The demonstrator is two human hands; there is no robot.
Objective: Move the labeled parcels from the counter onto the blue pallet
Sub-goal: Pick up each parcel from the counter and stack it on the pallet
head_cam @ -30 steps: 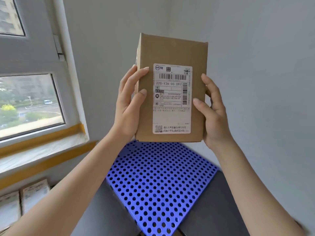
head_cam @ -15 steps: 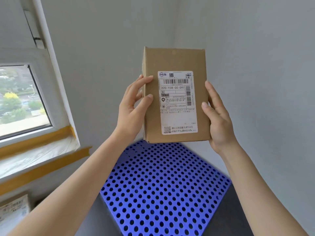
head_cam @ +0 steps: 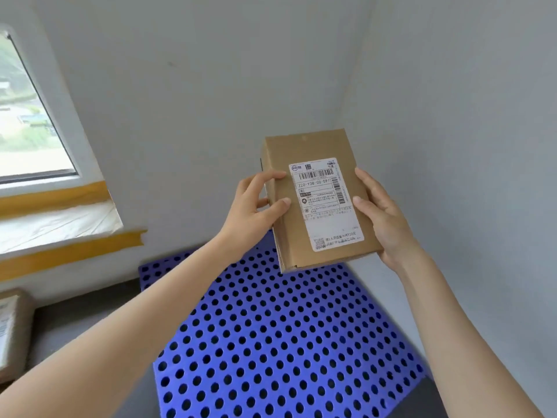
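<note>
Up at your 10 o'clock you've got a white-framed window with greenery outside. Its sill's wrapped in clear plastic sheeting edged with strips of yellow masking tape. Plain grey walls meet in a corner around 1 o'clock.

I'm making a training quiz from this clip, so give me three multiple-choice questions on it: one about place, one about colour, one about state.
1. Where is the brown cardboard parcel with the white label?
A. lying on the pallet
B. held in the air above the pallet
C. on the windowsill

2. What colour is the perforated plastic pallet?
A. blue
B. green
C. red

3. How is the parcel held?
A. by one hand
B. by no hand
C. by both hands

Answers: B, blue pallet shows beneath it; A, its surface is blue; C, left hand and right hand grip opposite sides.
</note>
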